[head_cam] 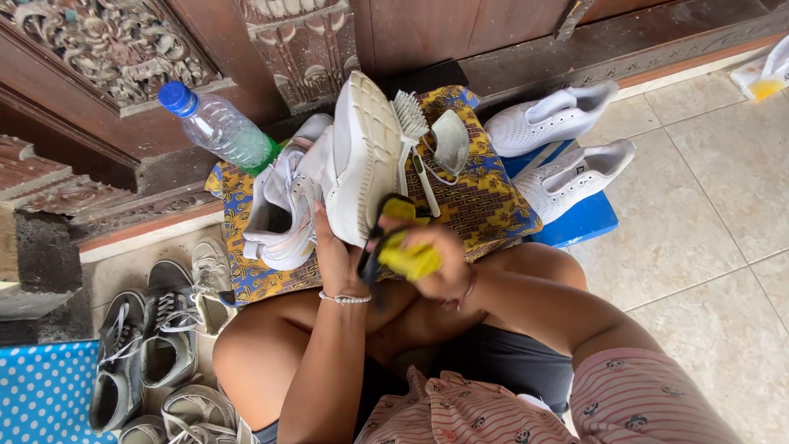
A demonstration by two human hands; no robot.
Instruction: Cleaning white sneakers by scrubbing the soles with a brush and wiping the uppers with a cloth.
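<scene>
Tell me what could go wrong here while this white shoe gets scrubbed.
The white shoe is propped on its side by only the left hand, so a hard stroke from the yellow brush in the right hand might tip it. The plastic bottle leans beside the shoes and could roll off.

I see a white sneaker [362, 156] with a matt, ridged rubber sole, a clear glossy plastic bottle [218, 125], patterned cloth [485, 197], carved wood door [107, 49], and smooth floor tiles [707, 205].
</scene>
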